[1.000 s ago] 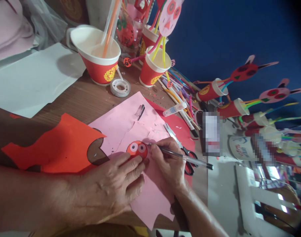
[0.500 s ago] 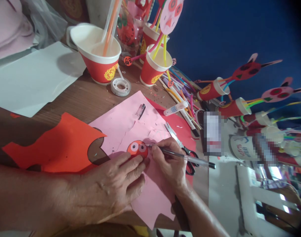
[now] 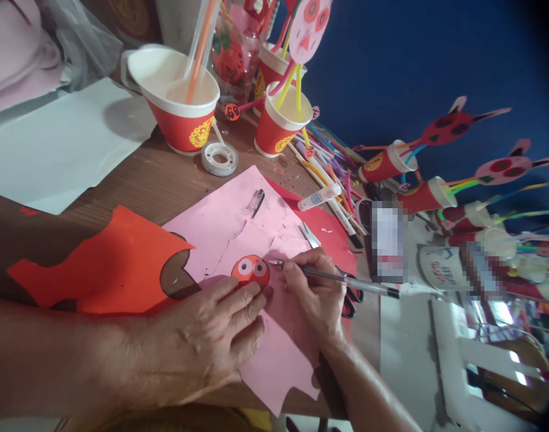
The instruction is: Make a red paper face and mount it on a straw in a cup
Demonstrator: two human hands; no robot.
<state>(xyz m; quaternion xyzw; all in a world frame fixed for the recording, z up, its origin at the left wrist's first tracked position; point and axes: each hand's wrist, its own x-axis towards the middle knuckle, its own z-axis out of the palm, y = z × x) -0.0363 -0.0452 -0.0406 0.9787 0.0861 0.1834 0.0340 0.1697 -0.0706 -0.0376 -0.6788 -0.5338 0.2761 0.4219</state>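
Observation:
My left hand [image 3: 211, 336] lies flat on the pink paper sheet [image 3: 238, 222], its fingertips pressing the lower edge of a small red paper disc [image 3: 251, 269] with two white eyes. My right hand [image 3: 314, 297] is closed around a clear ballpoint pen [image 3: 341, 278], whose tip sits just right of the disc on the pink paper. A pair of scissors [image 3: 332, 267] lies partly under my right hand.
A cut red paper sheet [image 3: 98, 264] lies at the left, white paper [image 3: 53, 144] behind it. Red paper cups [image 3: 179, 102] with straws, a tape roll [image 3: 219, 158], a glue bottle [image 3: 319, 197] and loose pens stand at the back. Cup-and-straw figures [image 3: 418, 180] lie at the right.
My right hand has shifted slightly to the right with the pen, so the tip stands a little farther from the disc. My left hand has stayed on the disc.

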